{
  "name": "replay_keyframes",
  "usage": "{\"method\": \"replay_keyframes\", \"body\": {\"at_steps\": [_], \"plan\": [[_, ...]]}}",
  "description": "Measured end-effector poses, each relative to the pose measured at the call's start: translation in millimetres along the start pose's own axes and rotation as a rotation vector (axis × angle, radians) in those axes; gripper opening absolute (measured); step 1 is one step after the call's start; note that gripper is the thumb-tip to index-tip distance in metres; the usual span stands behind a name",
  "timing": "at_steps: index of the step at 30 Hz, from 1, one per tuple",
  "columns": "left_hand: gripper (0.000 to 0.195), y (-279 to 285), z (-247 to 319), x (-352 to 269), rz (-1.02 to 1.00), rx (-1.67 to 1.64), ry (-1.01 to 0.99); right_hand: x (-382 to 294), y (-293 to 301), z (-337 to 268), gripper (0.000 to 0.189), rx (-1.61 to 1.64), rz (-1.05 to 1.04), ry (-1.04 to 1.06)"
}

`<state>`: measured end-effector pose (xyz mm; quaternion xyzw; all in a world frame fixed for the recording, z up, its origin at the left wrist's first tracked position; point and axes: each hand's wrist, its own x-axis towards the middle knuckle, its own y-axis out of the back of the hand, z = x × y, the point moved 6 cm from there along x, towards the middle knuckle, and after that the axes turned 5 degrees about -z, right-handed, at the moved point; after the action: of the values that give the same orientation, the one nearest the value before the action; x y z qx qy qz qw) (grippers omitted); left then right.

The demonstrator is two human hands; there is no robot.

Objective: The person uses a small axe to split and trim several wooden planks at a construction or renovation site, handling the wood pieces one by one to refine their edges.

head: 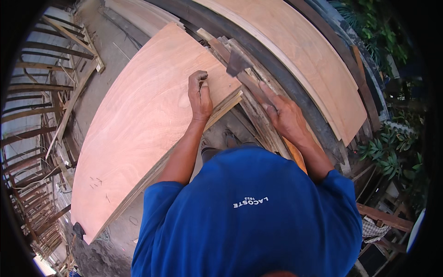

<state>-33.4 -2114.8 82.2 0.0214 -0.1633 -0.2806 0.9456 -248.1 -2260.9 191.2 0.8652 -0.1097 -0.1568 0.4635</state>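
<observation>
My left hand (200,98) rests on the plywood sheet (138,114) near its right edge, fingers curled in; whether something small is in them cannot be told. A few nails (96,182) lie on the sheet near its lower left end, and a small nail (230,85) shows by the near right corner. My right hand (289,116) is closed around the wooden handle of a tool with a flat, dark metal head (238,63), perhaps a hatchet, index finger stretched along it. The head is just past the sheet's right corner, above stacked boards (259,121).
Beyond the boards lies another long plywood stack (294,41). More sheets (142,14) lie at the top. A wooden frame of slats (45,86) stands on the left, plants (387,152) on the right. A dark object (78,230) touches the sheet's lower left end.
</observation>
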Motion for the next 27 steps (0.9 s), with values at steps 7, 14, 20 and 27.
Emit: {"method": "replay_keyframes", "body": {"at_steps": [7, 14, 20, 27], "plan": [[0.024, 1, -5, 7, 0.021, 0.026, -0.123, -15, 12, -4, 0.07, 0.103, 0.667, 0.306], [0.021, 8, 4, 3, 0.106, 0.028, -0.07, -9, 48, -23, 0.067, 0.108, 0.582, 0.257], [0.022, 7, 7, 4, 0.132, 0.013, -0.089, -16, -4, -2, 0.064, 0.014, 0.594, 0.335], [0.023, 11, 5, 3, 0.175, 0.024, -0.083, -11, 30, -20, 0.062, 0.192, 0.519, 0.208]]}}
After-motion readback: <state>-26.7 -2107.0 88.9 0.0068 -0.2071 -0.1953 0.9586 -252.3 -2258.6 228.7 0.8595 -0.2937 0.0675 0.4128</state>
